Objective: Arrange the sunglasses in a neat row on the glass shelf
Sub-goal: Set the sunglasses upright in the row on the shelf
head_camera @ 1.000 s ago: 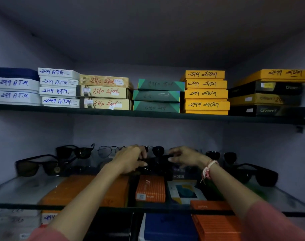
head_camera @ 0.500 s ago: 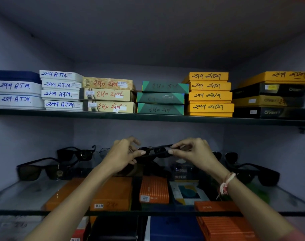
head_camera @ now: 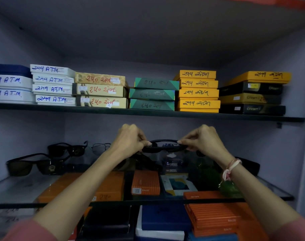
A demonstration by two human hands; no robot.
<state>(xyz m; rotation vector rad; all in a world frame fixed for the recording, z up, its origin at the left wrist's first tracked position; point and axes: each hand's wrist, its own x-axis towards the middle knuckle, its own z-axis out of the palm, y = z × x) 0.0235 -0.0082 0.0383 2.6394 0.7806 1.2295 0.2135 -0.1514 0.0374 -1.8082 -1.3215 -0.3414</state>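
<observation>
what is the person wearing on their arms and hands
Both forearms are bare, with pink sleeves showing only at the bottom corners. The right hand has a pink and white thread band tied at the wrist, loose ends hanging. The left hand shows no band or ring.

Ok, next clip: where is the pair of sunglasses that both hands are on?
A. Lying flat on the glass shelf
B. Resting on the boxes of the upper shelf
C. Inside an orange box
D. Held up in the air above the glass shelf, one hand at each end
D: the left hand and right hand each pinch an end of the black sunglasses, clear above the glass shelf.
</observation>
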